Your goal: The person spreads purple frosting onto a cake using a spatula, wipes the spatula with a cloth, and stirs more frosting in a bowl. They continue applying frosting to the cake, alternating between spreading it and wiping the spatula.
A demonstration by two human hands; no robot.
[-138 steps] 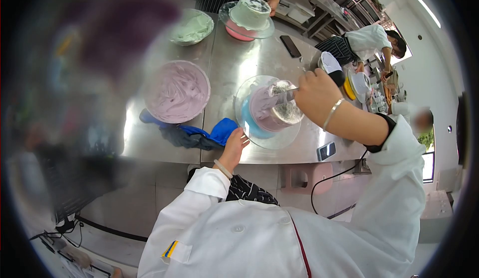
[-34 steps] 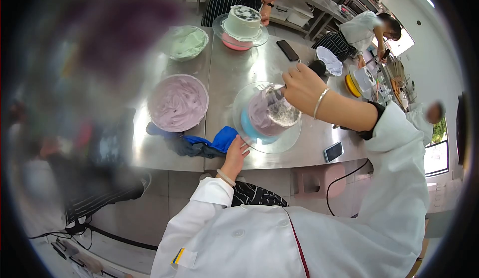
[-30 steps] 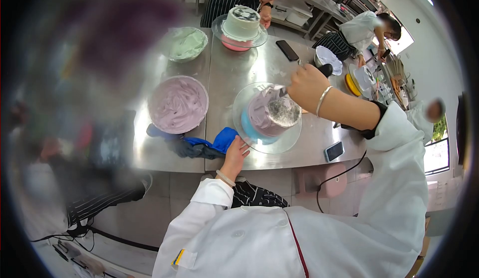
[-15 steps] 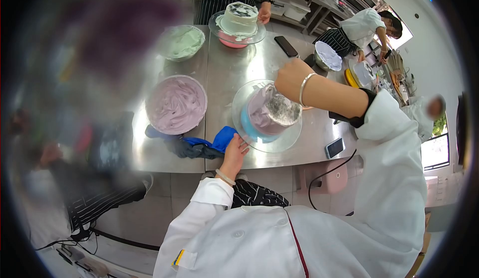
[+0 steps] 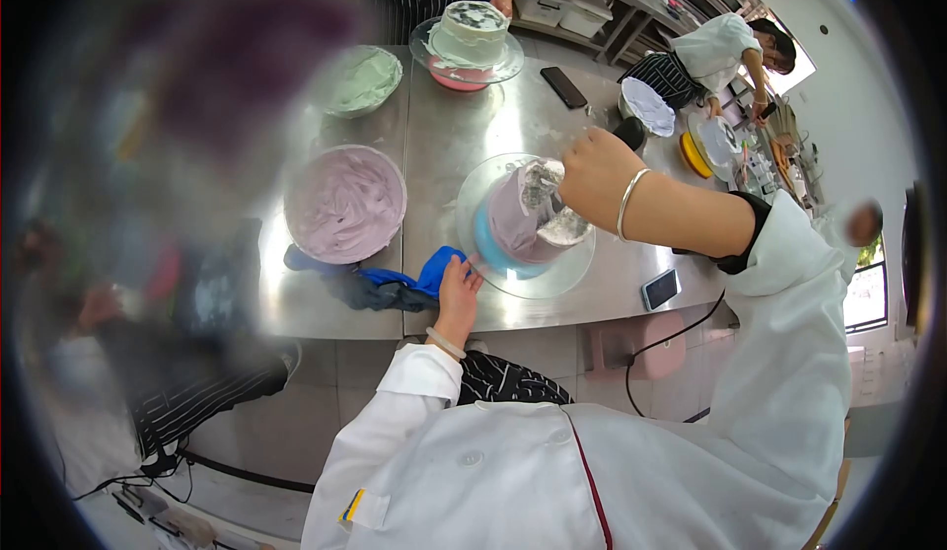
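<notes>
A round cake (image 5: 509,222) coated in pale purple cream stands on a glass turntable (image 5: 560,276) with a light blue part beneath. Its top is patchy grey and white, with a purple band across it. Over the cake's far right edge my right hand (image 5: 600,181) is closed in a fist on a dark-handled spatula (image 5: 629,135); the handle shows beyond the fist and the blade is hard to make out. My left hand (image 5: 459,296) is at the turntable's near left rim, fingers stretched out and touching it. Beside it lies a blue and dark cloth (image 5: 434,272).
Left of the cake is a bowl of purple cream (image 5: 345,205), with a bowl of green cream (image 5: 363,82) behind it. Another person's hand (image 5: 502,0) is beside a pale cake (image 5: 472,35). Phones (image 5: 563,87) (image 5: 661,290) lie on the steel table (image 5: 434,126).
My right hand has moved slightly right and down, and a purple band now crosses the cake's top. My left hand stays at the rim. The other person's hand has shifted left.
</notes>
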